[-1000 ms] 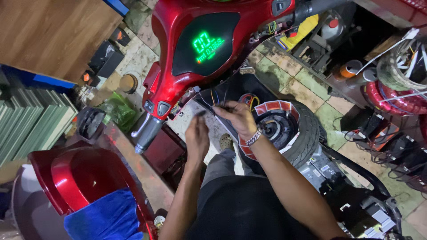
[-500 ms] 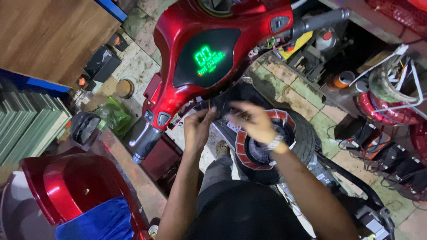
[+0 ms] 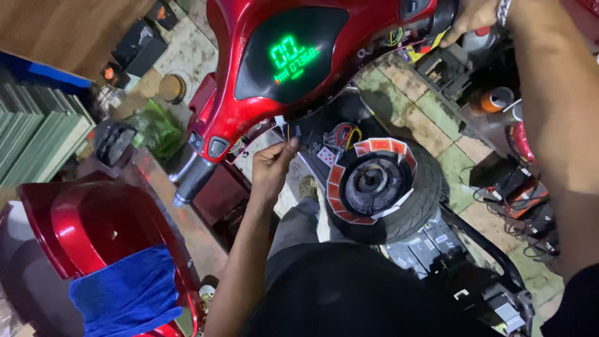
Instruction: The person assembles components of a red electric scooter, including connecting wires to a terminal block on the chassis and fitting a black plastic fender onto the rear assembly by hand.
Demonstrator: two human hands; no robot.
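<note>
Dim workshop light falling from above; green display [image 3: 293, 56] glowing, glare streaking red panel [image 3: 81, 224]; right arm [image 3: 555, 125] blurring near edge.

Worker seen from above: bare forearms, left hand [image 3: 272, 167] & right hand [image 3: 472, 17] ungloved, metal link watch [image 3: 503, 10] on right wrist, black top, grey trousers.
</note>
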